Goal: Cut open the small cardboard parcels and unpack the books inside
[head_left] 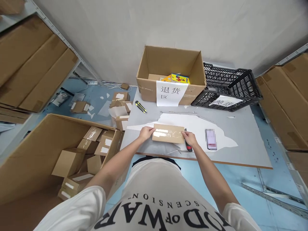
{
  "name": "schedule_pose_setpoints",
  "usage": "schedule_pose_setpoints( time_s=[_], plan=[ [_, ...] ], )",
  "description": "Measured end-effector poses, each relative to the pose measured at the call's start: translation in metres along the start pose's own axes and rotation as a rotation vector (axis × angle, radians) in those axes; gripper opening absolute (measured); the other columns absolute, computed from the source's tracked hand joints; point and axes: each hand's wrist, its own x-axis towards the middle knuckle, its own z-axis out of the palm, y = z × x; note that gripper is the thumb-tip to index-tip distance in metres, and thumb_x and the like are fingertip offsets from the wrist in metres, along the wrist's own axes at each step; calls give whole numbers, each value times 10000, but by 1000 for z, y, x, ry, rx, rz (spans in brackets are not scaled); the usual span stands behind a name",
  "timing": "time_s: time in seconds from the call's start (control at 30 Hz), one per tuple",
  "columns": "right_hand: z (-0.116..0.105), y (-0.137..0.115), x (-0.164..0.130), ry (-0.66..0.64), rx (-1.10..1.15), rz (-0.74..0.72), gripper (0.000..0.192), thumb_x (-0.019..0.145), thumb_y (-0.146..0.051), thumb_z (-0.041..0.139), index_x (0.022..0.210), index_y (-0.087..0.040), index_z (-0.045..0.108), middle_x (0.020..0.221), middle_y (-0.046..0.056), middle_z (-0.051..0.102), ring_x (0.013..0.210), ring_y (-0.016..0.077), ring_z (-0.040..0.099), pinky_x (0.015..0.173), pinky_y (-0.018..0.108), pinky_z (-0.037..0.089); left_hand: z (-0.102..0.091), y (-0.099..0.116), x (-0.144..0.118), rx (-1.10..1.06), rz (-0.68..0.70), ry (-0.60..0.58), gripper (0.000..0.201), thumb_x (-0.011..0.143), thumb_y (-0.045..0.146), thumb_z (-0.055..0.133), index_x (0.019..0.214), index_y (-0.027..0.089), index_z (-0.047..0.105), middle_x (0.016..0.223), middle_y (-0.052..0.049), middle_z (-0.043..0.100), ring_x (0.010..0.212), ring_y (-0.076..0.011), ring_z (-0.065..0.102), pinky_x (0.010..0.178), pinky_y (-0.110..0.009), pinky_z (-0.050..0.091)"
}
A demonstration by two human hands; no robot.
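Note:
A flat brown cardboard box (168, 134), sealed with clear tape, is held level over the table near its front edge. My left hand (146, 133) pinches its left end between thumb and fingers. At the opposite end, my right hand (190, 138) grips the box the same way. Just by my right hand lies a red and black utility knife (188, 147), partly covered by the hand. Torn white paper (199, 123) spreads beneath and behind the box. To the right of it rests a phone (211, 139) with a blurred screen.
A yellow and black box cutter (141, 107) lies at the table's left. Behind stand an open carton (148, 91) holding colourful boxes and a black plastic crate (231, 86). On the left, a large carton (29, 154) contains several small boxes. Shelves flank both sides.

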Motion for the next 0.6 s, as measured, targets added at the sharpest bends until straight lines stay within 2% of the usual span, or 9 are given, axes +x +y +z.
schedule_pose_setpoints(
  time_s=[0.17, 0.4, 0.6],
  plan=[
    [6, 9, 6, -9, 142, 80, 484, 764, -596, 473, 785, -169, 700, 709, 44, 685, 667, 184, 607, 654, 272, 456, 2, -1, 3, -31, -6, 19, 371, 797, 481, 516, 875, 196, 741, 736, -34, 718, 762, -193, 623, 643, -244, 406],
    [19, 14, 1, 33, 411, 141, 532, 718, -623, 523, 877, -137, 672, 761, 65, 670, 655, 175, 587, 571, 267, 478, 3, 0, -1, -77, -14, 53, 378, 787, 485, 519, 841, 184, 741, 727, -30, 719, 758, -192, 629, 646, -245, 413],
    [28, 17, -3, 126, 423, 106, 562, 721, -653, 485, 881, -142, 656, 801, 71, 677, 689, 189, 586, 577, 278, 467, 6, -3, -3, -106, -6, 90, 428, 776, 517, 504, 778, 157, 736, 701, -36, 708, 708, -193, 617, 628, -247, 413]
  ],
)
